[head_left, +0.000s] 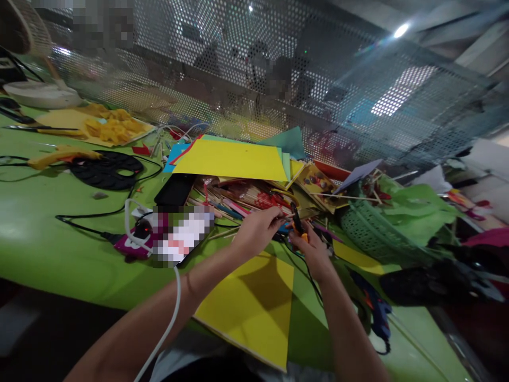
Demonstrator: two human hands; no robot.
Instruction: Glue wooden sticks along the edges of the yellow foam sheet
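A green worktop [32,228] is fronting a perforated screen [238,63], a white cable [177,289] crossing the left forearm [207,277]. Past yellow card [254,307], the right grip [314,248] is clasping pliers [297,224], the left grip [258,229] pinching a stick [289,216].

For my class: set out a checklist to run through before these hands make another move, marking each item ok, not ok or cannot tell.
1. Right hand has hold of the black-and-orange hand tool: ok.
2. Left hand pinches the thin piece beside the tool: ok.
3. Tool's jaws closed on that piece: cannot tell, too small.
4. White cable out of the left forearm's way: not ok, it crosses the forearm in this view.
5. Blue glue gun apart from the right hand: ok.
6. Blue glue gun cool: cannot tell.
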